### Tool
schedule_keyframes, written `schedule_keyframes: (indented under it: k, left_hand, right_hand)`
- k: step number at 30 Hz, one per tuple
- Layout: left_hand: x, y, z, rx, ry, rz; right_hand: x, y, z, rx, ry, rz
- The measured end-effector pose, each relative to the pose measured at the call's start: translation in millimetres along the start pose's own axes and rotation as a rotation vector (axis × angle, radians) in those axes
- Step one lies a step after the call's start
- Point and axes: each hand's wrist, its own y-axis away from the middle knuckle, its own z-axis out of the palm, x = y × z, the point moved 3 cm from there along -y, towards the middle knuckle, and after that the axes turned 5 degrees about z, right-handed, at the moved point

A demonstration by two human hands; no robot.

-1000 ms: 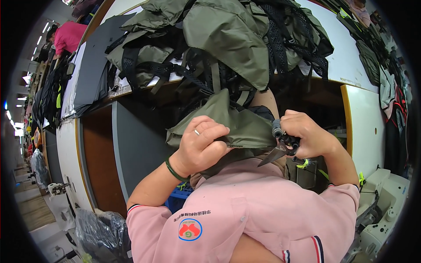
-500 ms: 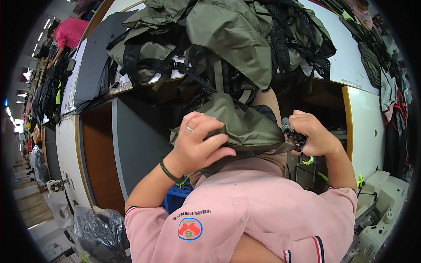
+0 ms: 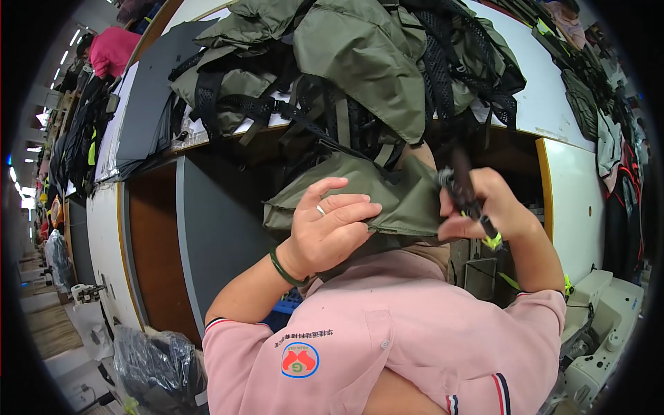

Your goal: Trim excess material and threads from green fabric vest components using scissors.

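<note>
An olive-green fabric backpack (image 3: 408, 200) hangs from the table edge down to my lap. My left hand (image 3: 328, 228), with a ring and a dark green bangle, holds its near edge, fingers on top and thumb along the seam. Just right of that edge my right hand (image 3: 491, 204) is closed round a pair of scissors (image 3: 465, 197). The scissors have black wrapped handles with a neon-yellow tie, and their dark blade points up, smeared by motion. Whether the blade touches the cloth I cannot tell.
More olive backpacks (image 3: 360, 62) with black mesh straps are heaped on the white table (image 3: 546, 104). Grey sheets (image 3: 149, 97) are stacked at its left. Below are open shelves with a grey divider (image 3: 221, 228). A sewing machine (image 3: 605, 332) stands right; a person in pink (image 3: 114, 48) is far left.
My right hand has turned the scissors from pointing left to pointing up. My left hand has shifted right and slightly down along the backpack's edge, and the cloth is spread flatter.
</note>
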Motion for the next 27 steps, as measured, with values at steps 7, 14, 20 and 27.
schedule_keyframes:
  k: [7, 14, 20, 27]
  left_hand:
    - [2.4, -14.5, 4.5, 0.004, 0.073, 0.015]
    - [-0.8, -13.2, 6.1, -0.04, 0.059, -0.087]
    - [-2.1, -17.8, 9.0, -0.095, 0.068, -0.101]
    - [-7.1, -10.1, 11.2, 0.012, 0.131, -0.109]
  right_hand:
    - [-36.2, -30.7, 15.7, 0.012, 0.029, -0.202]
    - [-46.2, -45.3, 30.6, -0.088, 0.181, -0.191]
    - [-34.6, -45.0, 36.4, -0.096, 0.31, -0.192]
    - [-12.7, -18.9, 14.5, 0.047, -0.092, -0.13]
